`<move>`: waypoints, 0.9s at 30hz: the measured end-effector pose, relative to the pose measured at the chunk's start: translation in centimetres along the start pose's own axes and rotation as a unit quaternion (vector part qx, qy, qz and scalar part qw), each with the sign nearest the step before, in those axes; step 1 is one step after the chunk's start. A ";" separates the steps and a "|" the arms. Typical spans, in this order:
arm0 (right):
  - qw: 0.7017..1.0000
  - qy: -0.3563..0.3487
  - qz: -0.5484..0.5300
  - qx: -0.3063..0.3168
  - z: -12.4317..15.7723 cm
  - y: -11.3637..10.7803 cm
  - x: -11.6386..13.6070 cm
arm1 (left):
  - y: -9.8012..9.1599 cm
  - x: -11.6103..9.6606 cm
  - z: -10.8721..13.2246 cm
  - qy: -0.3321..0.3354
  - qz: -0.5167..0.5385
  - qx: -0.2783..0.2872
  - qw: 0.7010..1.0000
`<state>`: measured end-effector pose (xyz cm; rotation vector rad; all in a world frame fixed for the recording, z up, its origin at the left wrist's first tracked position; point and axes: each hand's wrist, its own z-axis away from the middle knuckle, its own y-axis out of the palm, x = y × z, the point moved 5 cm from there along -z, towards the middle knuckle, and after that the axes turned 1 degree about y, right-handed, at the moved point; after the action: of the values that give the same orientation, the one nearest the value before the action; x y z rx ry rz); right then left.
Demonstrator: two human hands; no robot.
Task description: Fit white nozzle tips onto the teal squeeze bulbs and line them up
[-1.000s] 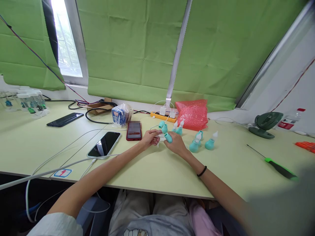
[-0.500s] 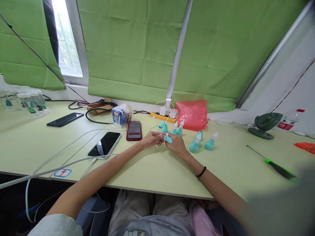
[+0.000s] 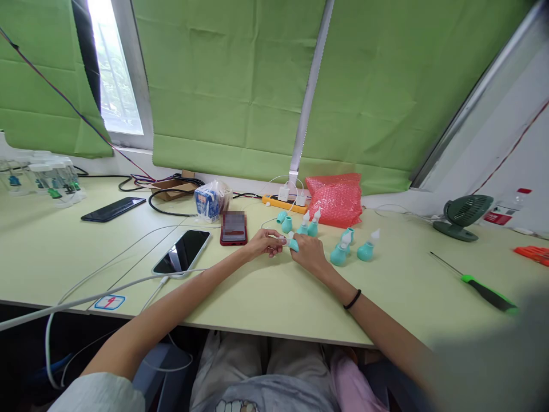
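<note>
My right hand (image 3: 307,250) is closed around a teal squeeze bulb (image 3: 294,245), its mouth turned left. From the left, my left hand (image 3: 266,242) pinches a small clear-white nozzle tip that meets the bulb's mouth; whether it is seated there I cannot tell. Just beyond my hands stand teal bulbs with clear pointed nozzles (image 3: 316,216) and an uncapped teal bulb (image 3: 286,224). To the right of my right hand are a nozzle-fitted bulb (image 3: 338,255), an open-mouthed bulb (image 3: 349,233) partly behind it, and another fitted bulb (image 3: 366,252).
A pink bubble-wrap bag (image 3: 334,200) lies behind the bulbs, beside an orange power strip (image 3: 285,205). Left are a red-cased phone (image 3: 234,229), a white-edged phone (image 3: 182,253) and cables. A screwdriver (image 3: 484,292) and a small green fan (image 3: 465,217) are at right.
My right hand has turned slightly over the bulb, covering more of it. My left hand's fingers have curled in somewhat around the nozzle tip. The other things stay in place.
</note>
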<state>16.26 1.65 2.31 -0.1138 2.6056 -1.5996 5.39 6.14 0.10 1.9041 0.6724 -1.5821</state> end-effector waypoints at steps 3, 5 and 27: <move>1.000 0.000 0.005 0.010 0.0 0.3 0.0 | 0.1 -0.1 0.0 0.008 -0.019 -0.011 1.000; 1.000 -0.007 -0.002 0.021 0.0 0.5 0.0 | 0.2 -0.2 0.1 0.019 -0.051 -0.011 0.998; 0.648 0.022 -0.565 0.509 1.9 2.8 0.6 | 2.1 -2.2 1.2 0.033 -0.138 0.136 0.980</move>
<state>15.77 1.22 -1.08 -1.8090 1.0154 -3.0452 5.61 3.73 2.31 2.1426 0.8138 -1.8695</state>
